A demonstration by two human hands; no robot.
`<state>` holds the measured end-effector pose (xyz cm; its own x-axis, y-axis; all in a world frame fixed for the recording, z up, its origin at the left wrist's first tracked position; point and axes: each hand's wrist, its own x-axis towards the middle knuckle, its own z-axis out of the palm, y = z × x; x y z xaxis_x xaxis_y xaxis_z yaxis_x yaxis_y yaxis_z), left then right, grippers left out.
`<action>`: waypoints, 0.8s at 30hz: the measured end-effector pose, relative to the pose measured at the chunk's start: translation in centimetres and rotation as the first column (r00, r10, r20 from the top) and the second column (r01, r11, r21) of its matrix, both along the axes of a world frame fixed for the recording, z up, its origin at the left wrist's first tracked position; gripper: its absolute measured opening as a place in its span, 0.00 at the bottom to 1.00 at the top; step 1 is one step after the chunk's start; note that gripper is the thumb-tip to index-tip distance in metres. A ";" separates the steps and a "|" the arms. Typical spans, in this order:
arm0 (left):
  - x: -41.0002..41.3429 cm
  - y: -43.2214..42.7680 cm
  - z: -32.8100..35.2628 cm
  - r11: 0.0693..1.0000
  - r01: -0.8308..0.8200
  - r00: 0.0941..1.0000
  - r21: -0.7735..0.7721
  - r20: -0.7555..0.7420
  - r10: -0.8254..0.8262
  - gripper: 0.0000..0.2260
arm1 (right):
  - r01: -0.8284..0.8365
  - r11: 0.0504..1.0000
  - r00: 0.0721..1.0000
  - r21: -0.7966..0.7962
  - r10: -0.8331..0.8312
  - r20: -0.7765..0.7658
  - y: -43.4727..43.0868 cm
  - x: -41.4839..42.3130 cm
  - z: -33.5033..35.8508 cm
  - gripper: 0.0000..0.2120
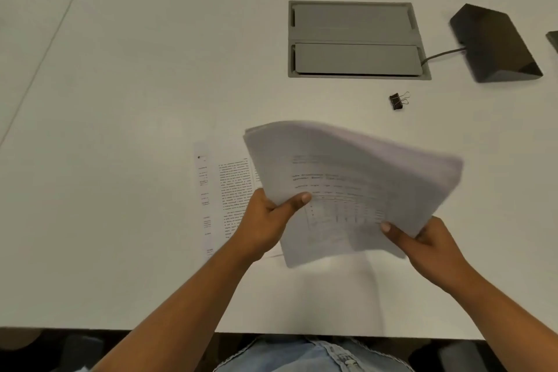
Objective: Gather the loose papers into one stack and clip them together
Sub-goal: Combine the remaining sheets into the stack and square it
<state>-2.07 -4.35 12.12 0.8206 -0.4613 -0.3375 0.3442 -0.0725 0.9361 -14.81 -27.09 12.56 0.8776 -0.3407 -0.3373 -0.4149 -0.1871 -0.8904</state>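
Note:
A sheaf of printed papers (347, 178) is lifted off the white table and tilted, its far edge blurred. My left hand (268, 220) grips its near left corner, thumb on top. My right hand (422, 241) grips the near right edge, thumb on top as well. One printed sheet (223, 190) still lies flat on the table, partly under the sheaf and my left hand. A small black binder clip (398, 100) rests on the table beyond the papers, apart from both hands.
A grey cable hatch (353, 39) is set into the table at the back. To its right stands a dark wedge-shaped device (495, 42) with a cable. Another dark object (553, 39) shows at the right edge. The table's near edge (271, 332) runs just above my lap.

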 end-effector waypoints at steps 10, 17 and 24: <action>1.0 1.9 -3.9 0.895 -0.207 0.978 0.396 0.073 0.194 0.26 | 0.227 0.965 0.968 0.131 -0.208 -0.143 1.2 -3.0 -2.0 0.14; 0.9 6.6 -9.0 0.339 -0.415 0.880 0.844 0.279 0.385 0.38 | 0.482 0.871 0.870 0.096 -0.464 -0.164 1.4 -4.6 -2.1 0.10; 0.7 7.8 -10.3 0.354 -0.343 0.922 0.870 0.240 0.304 0.42 | 0.555 0.830 0.820 0.051 -0.536 -0.201 1.1 -5.2 -2.1 0.10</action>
